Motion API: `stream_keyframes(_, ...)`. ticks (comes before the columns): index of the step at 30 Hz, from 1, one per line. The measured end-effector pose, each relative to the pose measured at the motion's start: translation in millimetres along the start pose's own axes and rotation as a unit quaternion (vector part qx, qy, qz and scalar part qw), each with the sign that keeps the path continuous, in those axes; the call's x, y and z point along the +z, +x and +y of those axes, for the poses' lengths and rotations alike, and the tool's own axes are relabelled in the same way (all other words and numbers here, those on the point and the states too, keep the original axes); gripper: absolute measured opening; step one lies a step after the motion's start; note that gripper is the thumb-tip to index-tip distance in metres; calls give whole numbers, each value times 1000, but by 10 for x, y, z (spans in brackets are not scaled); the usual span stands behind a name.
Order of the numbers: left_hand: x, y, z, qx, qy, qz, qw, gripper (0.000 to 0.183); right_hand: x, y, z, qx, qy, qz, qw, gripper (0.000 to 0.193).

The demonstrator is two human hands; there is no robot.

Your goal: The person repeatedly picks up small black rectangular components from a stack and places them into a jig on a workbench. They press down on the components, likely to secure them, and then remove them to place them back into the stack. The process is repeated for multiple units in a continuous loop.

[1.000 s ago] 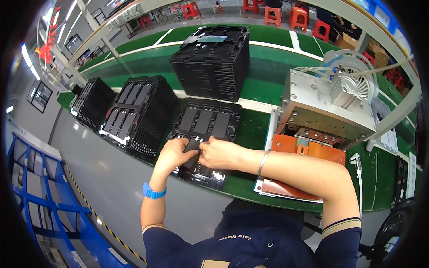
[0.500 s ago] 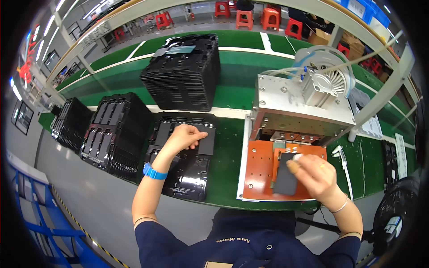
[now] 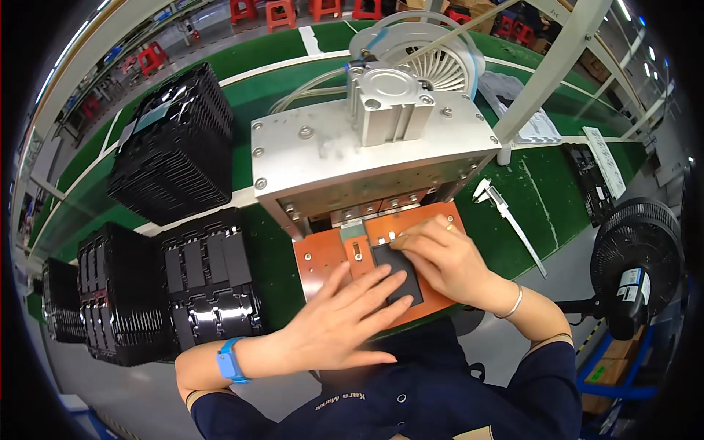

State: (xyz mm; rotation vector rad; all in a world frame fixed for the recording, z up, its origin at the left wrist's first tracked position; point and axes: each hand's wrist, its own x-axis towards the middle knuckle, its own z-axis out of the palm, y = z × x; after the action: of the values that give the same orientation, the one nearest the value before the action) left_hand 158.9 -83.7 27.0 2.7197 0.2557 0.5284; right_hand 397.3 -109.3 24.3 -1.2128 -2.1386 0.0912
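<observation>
Our right hand (image 3: pixel 444 257) has its thumb and fingertips bunched in a pinch on the far end of a dark flat piece (image 3: pixel 400 275), right beside two small pale tabs (image 3: pixel 386 238). The wrist bends inward, its forearm coming in from four o'clock with a silver bracelet (image 3: pixel 516 302) round it. Our left hand (image 3: pixel 345 315) lies palm down at eight o'clock of the piece, fingers spread and extended, their tips on its face and left side without closing round it; the thumb points apart, toward us. A blue wristband (image 3: pixel 231 361) circles that wrist.

The piece lies, slightly slanted, over an orange plate (image 3: pixel 319 257) in front of a silver metal press (image 3: pixel 374 165), which rises at twelve o'clock. Beyond the press we see a pale round reel (image 3: pixel 458 55). A caliper (image 3: pixel 506 213) lies at two o'clock on the green bench top (image 3: pixel 506 253).

At nine o'clock stands a black tray (image 3: pixel 213 304) of similar dark pieces (image 3: pixel 215 258), with a tray stack (image 3: pixel 143 301) farther out; a taller black stack (image 3: pixel 176 154) stands at ten. We have a black fan (image 3: pixel 634 242) at three o'clock, and red stools (image 3: pixel 280 15) on the grey floor toward eleven.
</observation>
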Motion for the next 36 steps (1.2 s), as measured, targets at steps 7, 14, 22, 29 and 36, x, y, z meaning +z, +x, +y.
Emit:
stream_keyframes(7,55,29,-85,-10,-36,-56,998,63,109,35,21,-12,-35,-53,998,25)
stream_keyframes(14,29,12,-67,-20,-38,-69,997,62,136,16,16,2,-75,-21,997,32)
stream_keyframes(22,56,28,-91,-18,-28,-59,998,60,104,70,-11,11,-59,-59,996,29)
stream_keyframes(29,49,-46,-134,-36,-40,-42,998,63,-196,-236,-149,20,33,-86,996,39)
stream_keyframes(36,-33,-8,-252,-57,-22,-52,997,66,-74,-219,-131,-17,-1,-81,997,36)
